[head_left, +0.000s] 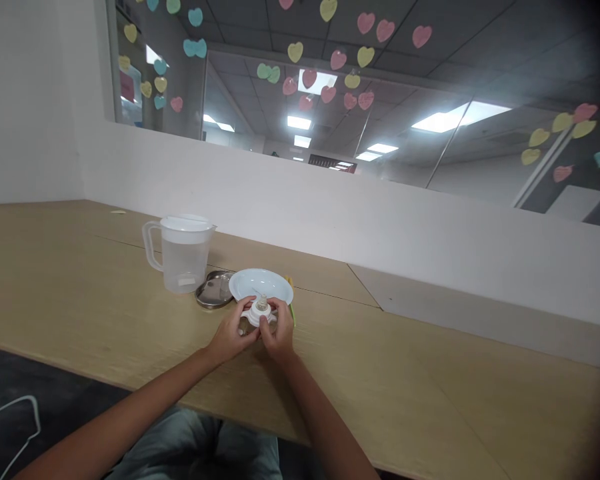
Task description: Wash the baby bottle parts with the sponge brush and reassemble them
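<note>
Both hands meet over the table's near middle around a white baby bottle top, which has a pale, see-through nipple pointing up and what look like side handles. My left hand grips its left side, thumb below and fingers above. On the right side, my right hand closes on it with the thumb at the front. Whether a bottle body is attached underneath is hidden by the hands. Just behind them is a white bowl. A yellow-green item shows partly past the bowl's right edge.
A clear plastic pitcher with a white lid stands at the left. Between it and the bowl lies a round metal tray. The wooden table runs back to a white wall below a window with heart-shaped notes.
</note>
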Demonstrator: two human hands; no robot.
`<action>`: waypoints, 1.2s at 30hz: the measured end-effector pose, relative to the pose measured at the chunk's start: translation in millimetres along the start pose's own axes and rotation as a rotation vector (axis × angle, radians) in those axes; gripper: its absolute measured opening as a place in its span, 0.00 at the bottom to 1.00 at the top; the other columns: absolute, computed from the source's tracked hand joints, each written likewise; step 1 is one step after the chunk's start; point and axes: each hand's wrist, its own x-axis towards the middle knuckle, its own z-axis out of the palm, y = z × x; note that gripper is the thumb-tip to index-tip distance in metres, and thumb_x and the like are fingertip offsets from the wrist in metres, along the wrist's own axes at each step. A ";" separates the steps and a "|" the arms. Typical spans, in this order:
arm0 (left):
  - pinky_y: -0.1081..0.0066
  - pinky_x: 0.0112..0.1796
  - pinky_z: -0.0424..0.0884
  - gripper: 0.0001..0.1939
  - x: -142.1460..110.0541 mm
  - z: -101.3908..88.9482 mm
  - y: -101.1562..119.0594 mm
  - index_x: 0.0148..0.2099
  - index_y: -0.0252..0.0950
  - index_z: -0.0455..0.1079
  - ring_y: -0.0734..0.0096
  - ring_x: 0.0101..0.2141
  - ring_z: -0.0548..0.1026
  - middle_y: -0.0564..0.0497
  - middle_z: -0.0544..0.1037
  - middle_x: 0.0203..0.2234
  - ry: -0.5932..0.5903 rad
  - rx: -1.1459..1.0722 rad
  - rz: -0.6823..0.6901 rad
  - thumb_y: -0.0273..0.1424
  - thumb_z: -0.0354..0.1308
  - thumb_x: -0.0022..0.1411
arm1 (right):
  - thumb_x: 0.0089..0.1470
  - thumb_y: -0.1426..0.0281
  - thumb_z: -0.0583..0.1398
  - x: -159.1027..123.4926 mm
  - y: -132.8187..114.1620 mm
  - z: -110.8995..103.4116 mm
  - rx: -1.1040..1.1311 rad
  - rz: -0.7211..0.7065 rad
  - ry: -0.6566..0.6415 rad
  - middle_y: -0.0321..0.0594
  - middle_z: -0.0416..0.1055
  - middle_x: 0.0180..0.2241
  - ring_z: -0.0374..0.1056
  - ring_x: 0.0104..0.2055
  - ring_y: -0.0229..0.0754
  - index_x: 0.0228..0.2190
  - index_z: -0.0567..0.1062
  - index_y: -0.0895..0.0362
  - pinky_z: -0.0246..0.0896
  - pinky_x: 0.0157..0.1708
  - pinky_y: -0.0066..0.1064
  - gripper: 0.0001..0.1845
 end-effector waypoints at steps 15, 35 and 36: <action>0.62 0.49 0.66 0.28 0.1 -0.3 1.5 0.56 0.36 0.54 0.61 0.48 0.69 0.43 0.70 0.48 0.011 0.014 0.024 0.33 0.57 0.55 | 0.52 0.69 0.54 -0.2 0.7 -0.3 0.002 -0.003 0.002 0.42 0.67 0.37 0.64 0.38 0.43 0.42 0.66 0.58 0.62 0.39 0.36 0.14; 0.60 0.49 0.66 0.27 0.5 0.0 1.9 0.56 0.36 0.56 0.59 0.49 0.69 0.43 0.70 0.49 0.018 0.013 0.023 0.33 0.58 0.54 | 0.53 0.67 0.53 -0.6 1.2 0.1 -0.005 0.000 -0.005 0.43 0.67 0.37 0.64 0.38 0.44 0.42 0.66 0.57 0.62 0.38 0.37 0.14; 0.60 0.49 0.66 0.27 0.4 0.0 1.3 0.56 0.36 0.56 0.59 0.49 0.69 0.43 0.70 0.49 0.016 0.013 0.026 0.33 0.58 0.54 | 0.53 0.67 0.53 -0.7 1.4 0.2 -0.007 0.001 -0.006 0.43 0.67 0.37 0.64 0.38 0.44 0.42 0.66 0.58 0.62 0.38 0.37 0.14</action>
